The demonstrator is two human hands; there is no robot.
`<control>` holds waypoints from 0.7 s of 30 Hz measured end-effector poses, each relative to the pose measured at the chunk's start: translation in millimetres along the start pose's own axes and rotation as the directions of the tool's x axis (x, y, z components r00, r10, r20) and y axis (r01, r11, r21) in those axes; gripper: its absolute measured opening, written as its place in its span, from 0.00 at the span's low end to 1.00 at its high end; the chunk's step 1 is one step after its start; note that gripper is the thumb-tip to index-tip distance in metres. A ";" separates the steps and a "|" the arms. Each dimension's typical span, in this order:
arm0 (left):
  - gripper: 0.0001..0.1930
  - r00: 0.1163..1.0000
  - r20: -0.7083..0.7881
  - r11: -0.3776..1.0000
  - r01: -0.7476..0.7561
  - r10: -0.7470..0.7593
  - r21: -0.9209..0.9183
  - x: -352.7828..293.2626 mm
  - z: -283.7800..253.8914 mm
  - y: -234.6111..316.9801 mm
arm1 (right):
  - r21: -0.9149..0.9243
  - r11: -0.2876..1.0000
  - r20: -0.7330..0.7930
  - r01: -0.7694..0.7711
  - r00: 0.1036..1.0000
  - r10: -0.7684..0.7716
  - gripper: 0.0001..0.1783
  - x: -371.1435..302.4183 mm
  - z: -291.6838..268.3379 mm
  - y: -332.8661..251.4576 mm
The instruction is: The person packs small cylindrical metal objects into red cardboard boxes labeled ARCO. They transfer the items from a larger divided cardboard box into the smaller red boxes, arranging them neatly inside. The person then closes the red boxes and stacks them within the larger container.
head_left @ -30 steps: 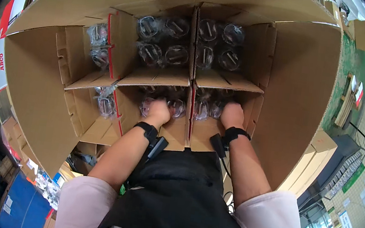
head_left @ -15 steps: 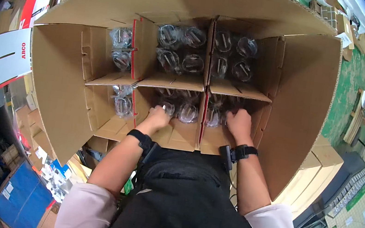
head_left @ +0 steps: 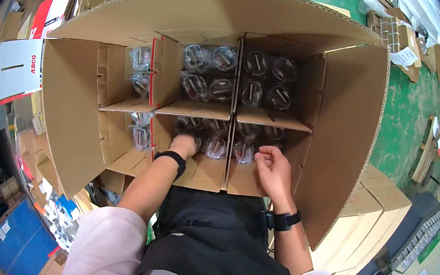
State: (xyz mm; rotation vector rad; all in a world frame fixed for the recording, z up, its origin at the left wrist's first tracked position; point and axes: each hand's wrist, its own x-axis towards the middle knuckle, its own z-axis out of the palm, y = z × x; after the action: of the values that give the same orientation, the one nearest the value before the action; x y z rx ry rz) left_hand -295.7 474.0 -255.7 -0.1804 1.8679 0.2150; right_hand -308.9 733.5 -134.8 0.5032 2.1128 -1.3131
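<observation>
A large open cardboard box (head_left: 346, 138) stands in front of me, split by brown cardboard dividers (head_left: 195, 112), some with red edges. Clear plastic-wrapped items with round ends, such as this wrapped round item (head_left: 214, 147), stand in its compartments. My left hand (head_left: 185, 145) reaches into the near middle compartment beside a wrapped item; its fingertips are hidden. My right hand (head_left: 274, 172) hovers over the near right compartment, next to another wrapped item (head_left: 243, 152). Its fingers are curled toward the thumb, and whatever they may hold is hidden.
The box's tall flaps (head_left: 69, 110) stand up around the compartments. Stacked cartons (head_left: 358, 213) stand to the right, over a green floor (head_left: 417, 117). White and red printed cardboard (head_left: 19, 67) lies at the left. A blue bin (head_left: 23, 239) is at the lower left.
My right hand has drawn up a little and turned, showing its thumb side. My left hand has gone deeper beside the wrapped item. The view has shifted, so the box appears slightly lower and more to the left.
</observation>
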 end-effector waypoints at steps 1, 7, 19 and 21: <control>0.21 1.000 0.006 0.999 0.021 -0.021 -0.040 4.5 2.4 0.5 | 0.013 1.000 0.015 0.003 1.000 -0.003 0.13 -1.5 0.3 -0.1; 0.15 0.998 0.052 0.993 0.047 -0.041 -0.110 79.2 62.1 -50.9 | -0.017 0.972 0.125 0.234 0.965 -0.230 0.11 -12.5 20.9 -10.3; 0.15 0.421 -0.829 0.392 -0.879 0.368 -0.272 -276.4 35.9 -99.2 | 0.298 0.865 0.302 0.404 0.820 -0.486 0.07 -83.5 99.1 -150.8; 0.11 0.477 -0.872 0.474 -0.796 0.108 -0.377 -327.7 57.0 -168.7 | 0.285 0.860 0.401 0.424 0.762 -0.508 0.07 -123.4 132.1 -180.9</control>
State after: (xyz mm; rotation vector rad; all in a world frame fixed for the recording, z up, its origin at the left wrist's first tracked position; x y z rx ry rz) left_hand -105.3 329.0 30.4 -0.3029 2.5280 1.6647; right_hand -286.0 534.3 24.0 -0.2952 1.7683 -1.7060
